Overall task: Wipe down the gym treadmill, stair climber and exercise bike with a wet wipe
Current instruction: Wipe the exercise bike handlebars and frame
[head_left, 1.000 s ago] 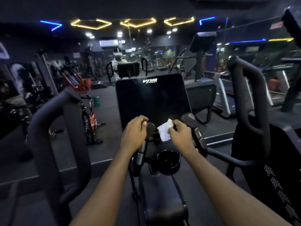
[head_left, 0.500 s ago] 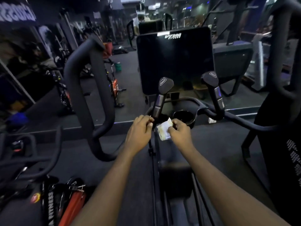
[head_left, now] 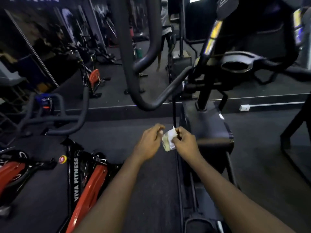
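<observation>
1. Currently both hands are mid-air in front of us. The left hand (head_left: 149,143) and right hand (head_left: 184,143) are close together with the wet wipe (head_left: 168,140) between them.
2. The right hand pinches the wipe's right side between thumb and curled fingers. The left hand's fingers are curled and its thumb sits at the wipe's left edge. We read that as a second pinch, though the contact is small.
3. The wipe is folded into a small pad, white on top with a yellowish tint lower down. It touches no machine and hangs above the floor (head_left: 117,132).
4. Handling, as we judge it:
   - It is light, limp and damp, with no stiffness of its own.
   - It will slump if held by one corner, so back it flat with the fingers or pinch two opposite edges to refold.
   - It tears easily if dragged over sharp hardware.
5. On the near left is the exercise bike (head_left: 87,187), with a red frame and "VIVA FITNESS" on it. It sits just beside the arms and is not being touched.
6. Ahead on the right is the black machine (head_left: 210,130). Further up are its curved handlebar (head_left: 143,64) and cup holder (head_left: 237,65). We cannot tell which of the task's machines it is.
7. Farthest away is what looks like a mirror (head_left: 50,47), dim and blurred.
8. Our judgement is that the wipe is being refolded to a fresh face before the next surface.
</observation>
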The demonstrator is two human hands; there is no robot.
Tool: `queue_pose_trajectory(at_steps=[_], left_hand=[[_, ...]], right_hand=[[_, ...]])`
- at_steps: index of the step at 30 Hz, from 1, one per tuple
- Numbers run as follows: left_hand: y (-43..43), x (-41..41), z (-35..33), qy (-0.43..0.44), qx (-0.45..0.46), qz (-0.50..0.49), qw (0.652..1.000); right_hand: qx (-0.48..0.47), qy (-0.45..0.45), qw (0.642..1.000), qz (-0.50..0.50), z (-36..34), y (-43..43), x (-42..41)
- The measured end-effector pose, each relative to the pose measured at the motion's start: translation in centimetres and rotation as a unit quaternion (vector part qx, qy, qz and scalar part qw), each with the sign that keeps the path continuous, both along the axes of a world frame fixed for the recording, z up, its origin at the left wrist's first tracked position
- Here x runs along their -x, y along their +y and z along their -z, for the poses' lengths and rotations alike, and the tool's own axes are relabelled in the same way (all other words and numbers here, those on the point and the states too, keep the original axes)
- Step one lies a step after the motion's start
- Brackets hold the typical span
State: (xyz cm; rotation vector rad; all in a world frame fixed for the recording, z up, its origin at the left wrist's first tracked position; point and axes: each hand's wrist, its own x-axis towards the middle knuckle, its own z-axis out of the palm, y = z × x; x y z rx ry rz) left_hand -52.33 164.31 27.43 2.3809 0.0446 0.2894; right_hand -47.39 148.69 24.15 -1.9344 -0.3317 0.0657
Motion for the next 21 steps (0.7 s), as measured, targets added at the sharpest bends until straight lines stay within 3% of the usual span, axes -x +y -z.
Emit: queue_pose_trajectory(at_steps=[4, 8, 14, 21], left_hand=[[5.0, 6.1, 10.9, -0.061, 0.015, -0.013, 0.998], [10.7, 13.5, 17.5, -0.088, 0.028, -0.045, 0.995], [18.7, 24.9, 15.0, -0.047, 0.057, -0.104, 0.992], [25.1, 31.9, 11.1, -0.05, 0.049, -0.164, 0.984]], right_hand=[[0.023, -0.063, 0.998, -0.015, 11.6, 5.6, 5.1], [0.043, -0.087, 0.994, -0.044, 17.4, 11.4, 11.7], [0.066, -0.067, 0.986, -0.14, 13.3, 19.4, 20.9], [0.047, -0.081, 0.97, -0.223, 9.5, 27.0, 26.5]])
